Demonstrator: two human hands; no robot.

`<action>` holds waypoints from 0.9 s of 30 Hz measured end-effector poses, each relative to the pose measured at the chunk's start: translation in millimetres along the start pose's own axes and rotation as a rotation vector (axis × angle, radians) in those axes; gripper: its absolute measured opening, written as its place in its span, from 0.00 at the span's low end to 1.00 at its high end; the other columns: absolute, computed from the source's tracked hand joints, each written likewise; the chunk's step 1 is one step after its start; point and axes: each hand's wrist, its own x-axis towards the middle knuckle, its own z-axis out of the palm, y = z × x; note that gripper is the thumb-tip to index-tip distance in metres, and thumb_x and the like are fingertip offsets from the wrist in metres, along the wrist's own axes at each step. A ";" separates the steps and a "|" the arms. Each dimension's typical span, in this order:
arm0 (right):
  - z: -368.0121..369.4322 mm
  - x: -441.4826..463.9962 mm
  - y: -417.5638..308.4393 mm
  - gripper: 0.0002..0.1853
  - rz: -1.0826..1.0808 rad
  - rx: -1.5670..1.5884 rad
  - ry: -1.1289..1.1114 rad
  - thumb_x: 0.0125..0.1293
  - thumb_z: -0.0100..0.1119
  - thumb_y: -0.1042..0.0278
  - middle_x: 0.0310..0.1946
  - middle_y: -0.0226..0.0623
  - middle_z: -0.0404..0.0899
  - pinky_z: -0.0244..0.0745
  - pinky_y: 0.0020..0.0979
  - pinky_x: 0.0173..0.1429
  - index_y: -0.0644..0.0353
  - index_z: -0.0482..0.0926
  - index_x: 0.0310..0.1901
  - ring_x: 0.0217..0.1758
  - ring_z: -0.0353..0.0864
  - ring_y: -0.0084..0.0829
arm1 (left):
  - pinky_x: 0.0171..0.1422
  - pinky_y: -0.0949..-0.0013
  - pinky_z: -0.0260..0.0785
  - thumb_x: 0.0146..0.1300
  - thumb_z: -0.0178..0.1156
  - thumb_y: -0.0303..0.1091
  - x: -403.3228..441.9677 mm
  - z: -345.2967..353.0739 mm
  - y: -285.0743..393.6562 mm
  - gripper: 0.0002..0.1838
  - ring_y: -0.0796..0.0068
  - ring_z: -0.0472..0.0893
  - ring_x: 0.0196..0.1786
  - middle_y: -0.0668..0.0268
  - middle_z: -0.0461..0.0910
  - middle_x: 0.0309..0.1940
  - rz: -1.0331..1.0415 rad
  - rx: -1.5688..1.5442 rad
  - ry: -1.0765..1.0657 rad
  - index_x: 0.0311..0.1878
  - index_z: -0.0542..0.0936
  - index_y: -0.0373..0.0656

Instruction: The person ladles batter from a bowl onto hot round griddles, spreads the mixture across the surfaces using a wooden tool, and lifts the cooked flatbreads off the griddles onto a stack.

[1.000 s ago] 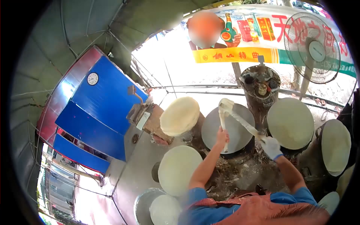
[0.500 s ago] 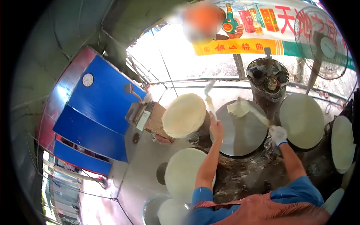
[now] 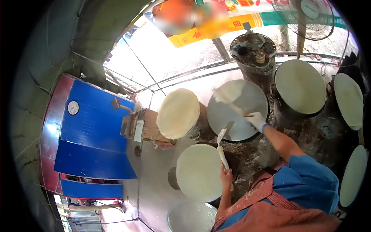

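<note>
My right hand [image 3: 255,120], in a white glove, is closed round the handle of a wooden spreader [image 3: 235,108]. Its blurred end lies over the far left of a grey round griddle [image 3: 247,129]. Beside that end a pale patch of batter [image 3: 232,91] shows on the metal. My bare left hand [image 3: 227,177] grips the pale handle of a long scraper [image 3: 223,152], whose blade points up towards the griddle's near edge. Just left of this hand lies a pale round flatbread [image 3: 200,173] on another round plate.
A pile of pale flatbreads [image 3: 178,113] stands at left. More pale rounds [image 3: 300,86] lie on the right. Behind the griddle is a drum [image 3: 255,69] with cluttered top, near a fan [image 3: 309,19]. A metal basin [image 3: 192,216] sits at the lower edge.
My view has turned. My left hand has drawn back towards me with the scraper. The right hand has swung the spreader leftward over the griddle, where a pale patch now shows.
</note>
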 end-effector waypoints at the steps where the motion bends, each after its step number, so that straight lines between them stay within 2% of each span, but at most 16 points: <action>1: -5.0 -5.4 -24.0 0.17 -0.123 -0.296 -0.011 0.53 0.63 0.59 0.28 0.42 0.83 0.73 0.32 0.43 0.64 0.83 0.38 0.35 0.82 0.30 | 0.53 0.71 0.65 0.55 0.52 0.20 -5.8 0.4 -4.3 0.35 0.67 0.74 0.52 0.58 0.73 0.54 0.035 0.026 0.010 0.69 0.60 0.41; 2: -19.0 -8.4 -46.2 0.17 -0.245 -0.587 -0.034 0.53 0.63 0.59 0.28 0.44 0.83 0.73 0.32 0.44 0.64 0.83 0.39 0.36 0.82 0.30 | 0.59 0.70 0.63 0.55 0.52 0.20 -13.5 2.0 3.3 0.34 0.65 0.72 0.58 0.56 0.71 0.59 0.069 0.052 0.021 0.69 0.59 0.41; 4: -76.4 -20.9 -73.9 0.17 -0.176 -0.453 -0.032 0.54 0.62 0.59 0.29 0.46 0.83 0.74 0.32 0.42 0.66 0.83 0.38 0.37 0.83 0.28 | 0.68 0.69 0.54 0.55 0.52 0.21 -22.8 -2.9 30.9 0.34 0.63 0.63 0.68 0.53 0.64 0.66 0.111 0.103 0.035 0.69 0.59 0.39; 6: -103.2 15.7 -16.1 0.14 -0.127 0.144 -0.041 0.53 0.61 0.64 0.29 0.45 0.83 0.76 0.31 0.38 0.68 0.82 0.35 0.33 0.83 0.26 | 0.66 0.67 0.58 0.55 0.53 0.24 -22.7 -6.6 18.5 0.35 0.62 0.66 0.66 0.51 0.65 0.65 0.147 0.268 0.058 0.69 0.58 0.40; 7: -91.7 36.3 22.2 0.13 -0.097 -0.039 0.064 0.53 0.62 0.64 0.28 0.43 0.83 0.76 0.30 0.33 0.69 0.82 0.33 0.28 0.82 0.27 | 0.65 0.67 0.59 0.55 0.53 0.25 -23.3 -6.3 7.1 0.35 0.61 0.67 0.65 0.50 0.66 0.63 0.066 0.224 0.054 0.69 0.58 0.41; 8: -75.9 -17.1 -46.5 0.13 -0.097 -0.041 0.024 0.51 0.64 0.64 0.24 0.39 0.82 0.74 0.29 0.29 0.68 0.82 0.32 0.23 0.79 0.27 | 0.64 0.66 0.60 0.55 0.54 0.25 -22.2 -1.2 14.4 0.35 0.60 0.68 0.64 0.50 0.68 0.62 -0.046 0.181 0.040 0.69 0.58 0.41; 9: -44.0 15.3 9.5 0.14 0.026 0.161 -0.031 0.49 0.66 0.63 0.20 0.35 0.79 0.71 0.28 0.25 0.66 0.82 0.32 0.20 0.76 0.25 | 0.64 0.66 0.61 0.55 0.54 0.26 -21.2 3.9 22.8 0.35 0.59 0.69 0.64 0.50 0.69 0.61 -0.159 0.140 0.030 0.69 0.59 0.42; 10: -33.6 9.6 -0.1 0.16 0.161 0.118 -0.134 0.49 0.68 0.64 0.24 0.34 0.80 0.72 0.26 0.35 0.69 0.83 0.36 0.28 0.77 0.24 | 0.63 0.66 0.62 0.54 0.54 0.26 -31.9 10.8 58.4 0.35 0.58 0.70 0.63 0.50 0.70 0.60 -0.301 0.094 0.017 0.69 0.59 0.42; 12: -53.6 23.7 -4.0 0.15 0.024 0.128 -0.325 0.51 0.66 0.66 0.21 0.32 0.79 0.68 0.26 0.25 0.69 0.82 0.38 0.19 0.73 0.22 | 0.61 0.66 0.64 0.55 0.54 0.27 -32.0 25.5 66.3 0.35 0.58 0.72 0.61 0.50 0.72 0.57 -0.336 0.087 0.040 0.69 0.59 0.42; 14: -111.1 32.7 -37.2 0.16 0.034 0.017 -0.258 0.52 0.65 0.69 0.24 0.34 0.81 0.70 0.25 0.26 0.70 0.82 0.41 0.20 0.76 0.23 | 0.61 0.66 0.64 0.55 0.53 0.27 -30.8 28.2 31.7 0.35 0.60 0.72 0.61 0.51 0.73 0.57 -0.075 0.230 0.116 0.69 0.59 0.41; 15: -124.0 66.5 -7.5 0.15 0.046 0.278 -0.243 0.51 0.66 0.71 0.26 0.36 0.82 0.74 0.26 0.30 0.70 0.82 0.40 0.23 0.78 0.24 | 0.61 0.67 0.63 0.56 0.53 0.27 -30.5 29.9 24.2 0.34 0.61 0.72 0.61 0.51 0.72 0.58 0.075 0.334 0.166 0.69 0.59 0.41; 18: -115.8 35.5 -73.0 0.12 0.229 0.228 -0.230 0.50 0.68 0.70 0.25 0.40 0.81 0.75 0.30 0.30 0.69 0.82 0.34 0.25 0.79 0.27 | 0.63 0.68 0.61 0.56 0.54 0.27 -32.8 44.0 31.2 0.34 0.62 0.68 0.65 0.53 0.68 0.62 0.006 0.138 0.192 0.68 0.60 0.40; 19: -89.0 60.3 -15.2 0.13 0.115 0.189 -0.300 0.48 0.69 0.69 0.25 0.40 0.80 0.72 0.30 0.27 0.68 0.82 0.33 0.23 0.77 0.27 | 0.65 0.69 0.58 0.56 0.55 0.26 -32.6 46.9 34.8 0.34 0.64 0.64 0.67 0.54 0.65 0.65 0.005 0.177 0.187 0.68 0.60 0.39; 20: -82.1 54.4 -18.2 0.14 0.240 0.116 -0.397 0.46 0.70 0.67 0.24 0.37 0.80 0.68 0.27 0.26 0.67 0.83 0.33 0.23 0.75 0.25 | 0.65 0.69 0.58 0.56 0.55 0.26 -32.2 49.8 33.1 0.34 0.63 0.65 0.67 0.54 0.65 0.64 -0.004 0.176 0.199 0.68 0.60 0.40; 22: -93.0 60.2 -7.2 0.13 0.136 0.198 -0.479 0.45 0.71 0.66 0.21 0.37 0.79 0.64 0.26 0.21 0.66 0.83 0.30 0.17 0.71 0.23 | 0.64 0.69 0.59 0.56 0.55 0.27 -35.8 55.2 26.4 0.34 0.63 0.66 0.66 0.54 0.67 0.63 -0.035 0.171 0.232 0.69 0.60 0.40; 27: -137.7 135.5 -11.0 0.09 0.181 0.209 -0.352 0.52 0.67 0.63 0.17 0.32 0.77 0.57 0.25 0.12 0.61 0.83 0.29 0.10 0.66 0.21 | 0.60 0.70 0.63 0.56 0.56 0.28 -44.5 64.8 35.1 0.34 0.64 0.72 0.61 0.54 0.70 0.61 -0.062 0.212 0.298 0.69 0.60 0.44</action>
